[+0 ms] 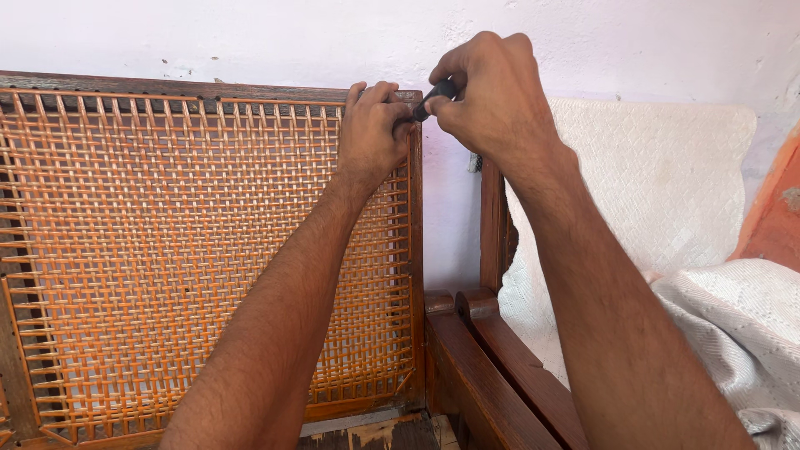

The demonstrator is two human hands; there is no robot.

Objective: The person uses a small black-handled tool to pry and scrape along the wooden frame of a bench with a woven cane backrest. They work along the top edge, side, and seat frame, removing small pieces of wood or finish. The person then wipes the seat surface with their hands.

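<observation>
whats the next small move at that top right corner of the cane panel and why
Probably press the dark tool further into the frame's top right corner. The right hand grips its handle with the tip at that corner, and the left hand pinches the frame beside the tip. The orange cane weave ends just below there.

Orange lattice-woven cane panel (pixel 192 250), brown frame (pixel 415 250)

head view | from the person's head | faces forward at wall (pixel 250 33) | close
</observation>
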